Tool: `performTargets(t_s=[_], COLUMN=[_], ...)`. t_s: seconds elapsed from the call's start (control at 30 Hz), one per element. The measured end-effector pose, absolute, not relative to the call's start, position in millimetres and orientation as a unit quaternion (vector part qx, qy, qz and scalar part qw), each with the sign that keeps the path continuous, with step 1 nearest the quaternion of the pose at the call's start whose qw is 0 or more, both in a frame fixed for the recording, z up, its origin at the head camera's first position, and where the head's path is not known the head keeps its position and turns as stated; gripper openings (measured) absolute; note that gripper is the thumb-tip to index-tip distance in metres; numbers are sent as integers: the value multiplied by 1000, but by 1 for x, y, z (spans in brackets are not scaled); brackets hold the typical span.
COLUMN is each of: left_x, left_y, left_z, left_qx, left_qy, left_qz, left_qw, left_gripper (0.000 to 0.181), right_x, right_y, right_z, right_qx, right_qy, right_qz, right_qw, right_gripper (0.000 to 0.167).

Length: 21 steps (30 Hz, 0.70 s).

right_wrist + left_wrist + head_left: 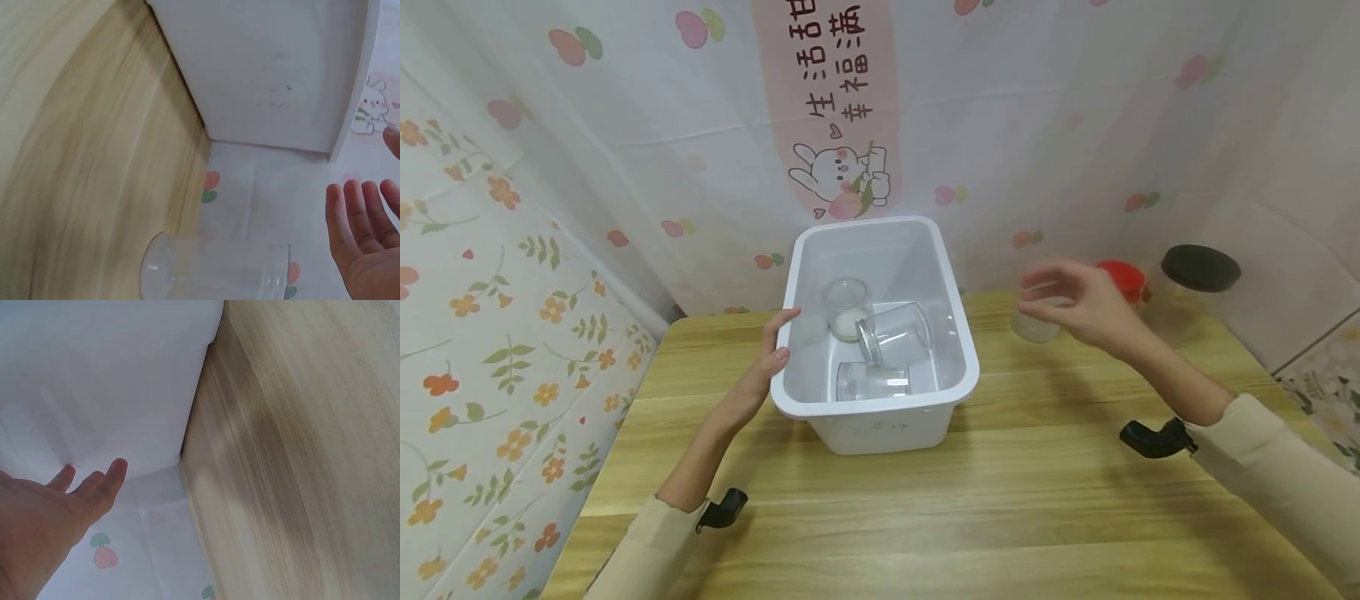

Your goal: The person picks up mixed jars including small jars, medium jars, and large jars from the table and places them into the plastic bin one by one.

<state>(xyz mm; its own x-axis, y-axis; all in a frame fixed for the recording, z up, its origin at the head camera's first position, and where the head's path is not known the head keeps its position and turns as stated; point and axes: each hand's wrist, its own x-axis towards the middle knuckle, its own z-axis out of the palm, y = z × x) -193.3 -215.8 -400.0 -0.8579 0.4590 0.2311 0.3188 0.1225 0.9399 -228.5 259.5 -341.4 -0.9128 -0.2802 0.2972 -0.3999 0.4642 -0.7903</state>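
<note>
A white plastic basin [876, 425] stands on the wooden table. Inside are a clear jar [847, 296] near the back, another clear jar [901, 332] tilted on its side, and a third clear jar [872, 382] lying at the front. My left hand [765, 358] touches the basin's left rim; in the left wrist view its extended fingers [112, 477] reach the outer wall. To the right of the basin, my right hand [1086, 304] hovers over an upright clear jar [1036, 327]. In the right wrist view that hand holds nothing, its fingers [356, 203] spread apart from the jar.
Farther right stand a jar with a red lid [1123, 279] and a larger jar with a black lid [1202, 268]. Printed curtains [700, 167] hang behind and left of the table [880, 525].
</note>
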Motion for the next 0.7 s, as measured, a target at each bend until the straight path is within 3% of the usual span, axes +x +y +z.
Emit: performTargets(t_s=[0.7], left_x=[-203], left_y=[-227], left_z=[-392], left_qx=[316], left_qy=[729], left_qz=[605], left_qw=[62], left_gripper=[59], right_x=[-218], right_y=[293], right_z=[-362], right_qx=[177], right_qy=[-823], right_qz=[536], right_qw=[56], right_gripper=[35])
